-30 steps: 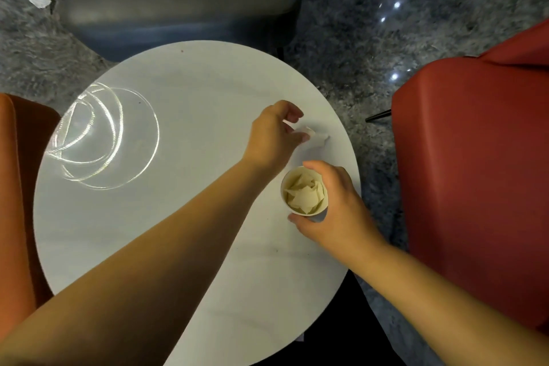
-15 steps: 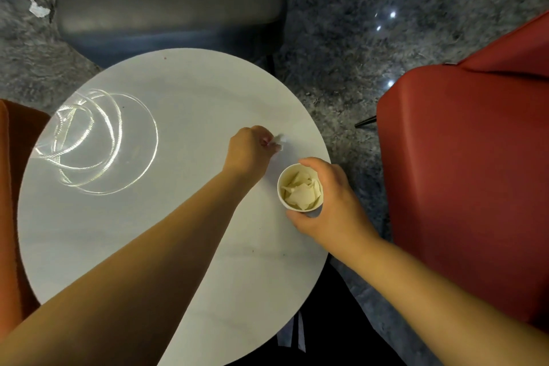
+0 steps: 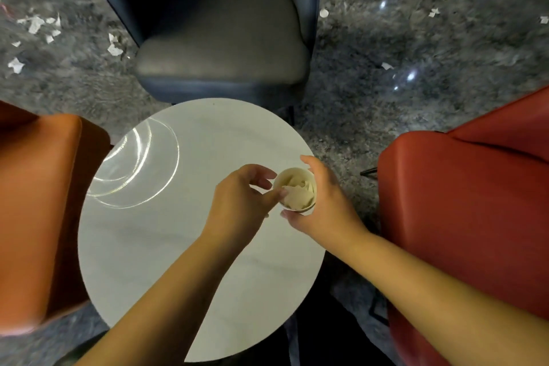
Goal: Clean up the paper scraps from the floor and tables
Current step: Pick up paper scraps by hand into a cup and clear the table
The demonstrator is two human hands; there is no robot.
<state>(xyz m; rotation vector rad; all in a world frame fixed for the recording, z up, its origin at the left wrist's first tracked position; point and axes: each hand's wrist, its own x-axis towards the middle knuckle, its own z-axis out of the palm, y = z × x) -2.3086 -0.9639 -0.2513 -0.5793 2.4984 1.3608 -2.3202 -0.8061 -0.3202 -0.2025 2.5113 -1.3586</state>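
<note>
Centre of frame: right hand (image 3: 322,205) curled round a paper cup (image 3: 295,190), held over the right edge of the round white table (image 3: 166,246). Cup held paper scraps (image 3: 298,192). Left hand (image 3: 242,202) at the cup rim, fingers loosely spread, thumb tip on a scrap; whether it pinched that scrap I cannot tell. Farther up: dark chair (image 3: 219,38), loose floor scraps (image 3: 35,24) at upper left and upper right.

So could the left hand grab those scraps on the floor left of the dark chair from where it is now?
Probably not. The left hand is at the cup over the table, while those scraps lie well beyond the table's far edge, beside the dark chair. The person would likely need to step around.
</note>
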